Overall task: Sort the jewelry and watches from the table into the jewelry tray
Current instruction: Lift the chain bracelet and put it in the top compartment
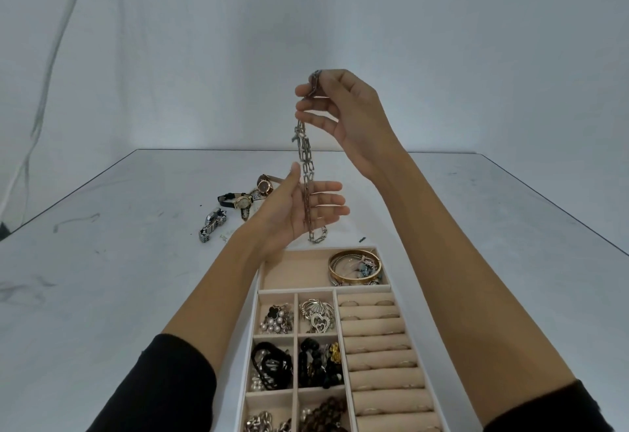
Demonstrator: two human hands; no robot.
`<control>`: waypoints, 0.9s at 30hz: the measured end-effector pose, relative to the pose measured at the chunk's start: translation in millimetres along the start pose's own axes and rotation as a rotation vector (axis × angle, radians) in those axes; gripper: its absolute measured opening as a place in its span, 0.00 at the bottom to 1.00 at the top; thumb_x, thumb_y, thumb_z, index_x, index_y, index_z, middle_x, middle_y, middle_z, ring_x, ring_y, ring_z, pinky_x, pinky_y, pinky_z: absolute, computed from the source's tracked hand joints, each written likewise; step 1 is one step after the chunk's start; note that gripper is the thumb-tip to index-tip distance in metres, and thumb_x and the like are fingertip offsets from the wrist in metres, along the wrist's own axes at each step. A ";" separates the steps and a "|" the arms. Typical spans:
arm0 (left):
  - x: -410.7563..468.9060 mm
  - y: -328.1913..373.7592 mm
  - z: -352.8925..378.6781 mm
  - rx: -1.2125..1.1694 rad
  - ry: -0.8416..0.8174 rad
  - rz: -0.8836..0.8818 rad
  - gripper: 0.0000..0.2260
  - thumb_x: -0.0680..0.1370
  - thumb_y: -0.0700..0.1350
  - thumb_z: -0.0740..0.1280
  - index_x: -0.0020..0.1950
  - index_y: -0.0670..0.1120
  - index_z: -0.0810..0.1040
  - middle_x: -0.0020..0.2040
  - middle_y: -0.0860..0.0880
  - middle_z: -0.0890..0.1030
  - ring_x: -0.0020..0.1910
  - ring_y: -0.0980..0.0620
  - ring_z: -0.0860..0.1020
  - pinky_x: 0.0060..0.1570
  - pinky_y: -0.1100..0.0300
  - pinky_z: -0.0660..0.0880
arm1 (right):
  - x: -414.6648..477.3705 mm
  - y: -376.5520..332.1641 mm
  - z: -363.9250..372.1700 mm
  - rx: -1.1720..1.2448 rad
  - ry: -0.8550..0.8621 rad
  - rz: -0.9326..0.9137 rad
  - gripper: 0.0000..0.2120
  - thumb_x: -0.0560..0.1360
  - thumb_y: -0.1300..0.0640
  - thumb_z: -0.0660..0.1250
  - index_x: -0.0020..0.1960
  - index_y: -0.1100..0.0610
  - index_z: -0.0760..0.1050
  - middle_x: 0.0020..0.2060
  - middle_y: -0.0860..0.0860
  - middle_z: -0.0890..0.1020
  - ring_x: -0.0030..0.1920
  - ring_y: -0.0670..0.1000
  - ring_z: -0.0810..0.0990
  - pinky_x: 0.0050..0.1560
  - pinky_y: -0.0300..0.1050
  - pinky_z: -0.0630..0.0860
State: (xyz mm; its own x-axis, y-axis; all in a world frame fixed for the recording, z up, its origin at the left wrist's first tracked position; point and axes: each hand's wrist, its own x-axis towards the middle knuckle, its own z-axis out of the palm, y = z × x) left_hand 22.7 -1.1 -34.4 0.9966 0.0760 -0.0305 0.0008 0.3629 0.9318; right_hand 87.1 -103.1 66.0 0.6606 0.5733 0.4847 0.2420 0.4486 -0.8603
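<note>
Head view has both forearms reaching out over the white table (102, 261), working on a silver link chain necklace (304, 159). The right hand (343, 115) is raised high and pinches the chain's upper end between thumb and fingertips, so the doubled length hangs straight and free of knots. The left hand (299, 210) is lower, with its palm turned inward, its fingers straight and spread and its thumb up. The chain runs down across that palm, probably to steady the swing and guide it as it is gathered. The chain's bottom loop hangs just past the far edge of the jewelry tray (292, 270); whether it touches the table I cannot tell.

The tray sits near the table's near edge, between the two arms. Its wide far compartment holds gold and silver bangles (354, 266) at the right end and is bare on the left, which looks like the likely place for the chain. The smaller cells behind it hold brooches (316, 317) and dark beaded pieces (272, 363), and rings sit in the padded ring rolls (374, 329) along the right side.

Three watches are left on the table beyond the tray, toward the far left: a brown-faced watch (264, 186), a black-strap watch (238, 201) and a steel-band watch (212, 224), clustered together and not yet sorted.
</note>
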 end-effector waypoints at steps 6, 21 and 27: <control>1.1 -0.6 -3.2 -0.012 0.034 -0.098 0.33 0.81 0.63 0.44 0.54 0.40 0.79 0.46 0.42 0.84 0.49 0.44 0.83 0.62 0.47 0.72 | 3.5 4.9 6.0 -0.035 0.021 -0.153 0.07 0.82 0.61 0.56 0.52 0.61 0.72 0.51 0.56 0.81 0.52 0.52 0.80 0.62 0.49 0.75; -2.2 7.4 -3.3 -0.530 -0.039 -0.147 0.38 0.81 0.64 0.46 0.59 0.31 0.76 0.59 0.33 0.78 0.53 0.36 0.81 0.54 0.42 0.77 | 1.9 12.2 4.8 -0.102 -0.098 -0.094 0.07 0.82 0.61 0.58 0.53 0.62 0.72 0.49 0.56 0.81 0.53 0.55 0.81 0.63 0.51 0.75; -0.4 9.4 -13.3 -0.651 -0.002 -0.097 0.39 0.80 0.64 0.45 0.62 0.29 0.73 0.59 0.33 0.78 0.54 0.34 0.80 0.54 0.40 0.76 | -4.2 3.5 -6.3 -0.304 -0.283 0.053 0.07 0.81 0.60 0.59 0.50 0.61 0.74 0.45 0.57 0.82 0.44 0.55 0.81 0.51 0.47 0.80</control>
State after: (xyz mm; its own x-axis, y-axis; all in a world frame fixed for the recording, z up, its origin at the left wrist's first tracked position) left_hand 21.2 14.6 -30.5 0.9947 0.0132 -0.1016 0.0414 0.8556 0.5160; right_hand 89.7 -108.3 59.9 0.4663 0.7751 0.4264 0.4397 0.2152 -0.8720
